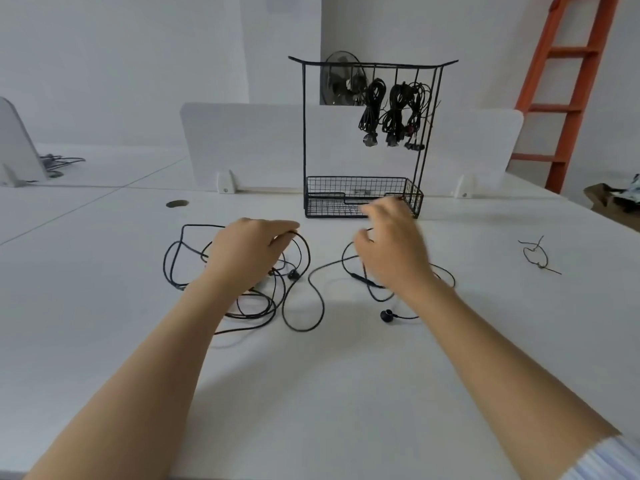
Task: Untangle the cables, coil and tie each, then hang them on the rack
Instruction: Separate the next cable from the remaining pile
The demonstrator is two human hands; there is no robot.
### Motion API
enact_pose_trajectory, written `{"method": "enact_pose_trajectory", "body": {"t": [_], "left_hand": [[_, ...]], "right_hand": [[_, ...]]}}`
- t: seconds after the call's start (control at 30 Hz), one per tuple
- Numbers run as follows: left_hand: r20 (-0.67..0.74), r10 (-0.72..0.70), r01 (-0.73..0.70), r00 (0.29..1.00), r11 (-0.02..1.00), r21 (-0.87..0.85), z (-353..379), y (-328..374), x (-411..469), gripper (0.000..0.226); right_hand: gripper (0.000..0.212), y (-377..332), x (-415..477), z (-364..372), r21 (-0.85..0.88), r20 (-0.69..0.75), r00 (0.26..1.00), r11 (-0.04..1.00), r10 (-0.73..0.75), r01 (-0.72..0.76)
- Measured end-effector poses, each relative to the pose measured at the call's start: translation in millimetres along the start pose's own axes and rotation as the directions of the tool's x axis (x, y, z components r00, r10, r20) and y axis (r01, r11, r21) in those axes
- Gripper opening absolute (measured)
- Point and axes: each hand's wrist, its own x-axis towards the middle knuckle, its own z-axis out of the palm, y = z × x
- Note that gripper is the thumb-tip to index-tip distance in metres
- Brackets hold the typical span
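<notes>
A loose tangle of thin black cables lies on the white table, with earbuds on one strand. My left hand rests on the left heap and pinches a strand at its fingertips. My right hand hovers blurred over the right strands, a cable near its thumb; its hold is unclear. Behind stands a black wire rack with three coiled cables hanging on it.
The rack's mesh basket sits just beyond my right hand. A twist tie lies on the table at the right. A white divider panel runs behind, and an orange ladder leans at the back right.
</notes>
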Motion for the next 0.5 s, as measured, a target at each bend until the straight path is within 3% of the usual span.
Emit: {"method": "enact_pose_trajectory", "body": {"t": [0.03, 0.1, 0.2, 0.27, 0.4, 0.5], "left_hand": [[-0.017, 0.003, -0.003, 1.0, 1.0, -0.02, 1, 0, -1, 0.026], [-0.06, -0.008, 0.002, 0.998, 0.995, -0.1, 2, 3, -2, 0.023], [-0.03, -0.036, 0.026, 0.999, 0.954, -0.3, 6, 5, 1, 0.023], [0.003, -0.051, 0.048, 0.999, 0.914, -0.403, 5, 5, 2, 0.022], [0.066, -0.046, 0.07, 0.997, 0.908, -0.413, 8, 4, 1, 0.024], [0.104, -0.059, 0.094, 0.993, 0.922, -0.376, 11, -1, 3, 0.023]], "right_hand": [[0.045, -11, -5, 3, 0.22, 0.088, 0.993, 0.974, -0.074, 0.053], [0.042, -31, -17, 10, 0.519, 0.283, 0.944, 0.855, -0.167, -0.005], [0.032, -39, -27, 23, 0.576, 0.38, 0.917, 0.807, -0.123, -0.131], [0.013, -35, -25, 27, 0.642, 0.341, 0.937, 0.747, -0.074, -0.175], [0.029, -22, -14, 15, 0.763, 0.068, 0.993, 0.637, 0.099, -0.116], [0.029, -4, -1, -8, 0.869, -0.166, 0.922, 0.493, 0.35, -0.031]]}}
